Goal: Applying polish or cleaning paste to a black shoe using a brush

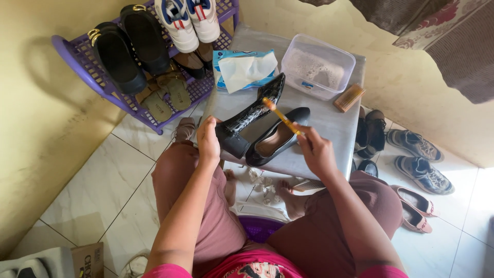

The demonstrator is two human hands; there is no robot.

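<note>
My left hand [208, 141] grips the heel end of a glossy black high-heeled shoe [252, 114], which is tipped on its side on a grey metal stool top [329, 121]. My right hand [315, 150] holds an orange-yellow toothbrush [280, 116], its head against that shoe. A second black shoe [278, 136] lies upright beside the first, between my hands.
On the stool stand a clear plastic tub of foamy water [318, 66], a tissue pack [243, 68] and a small wooden brush [349, 98]. A purple shoe rack [103, 82] with several shoes stands at the left. More shoes [418, 159] lie on the tiled floor at the right. Crumpled tissues [262, 184] lie under the stool.
</note>
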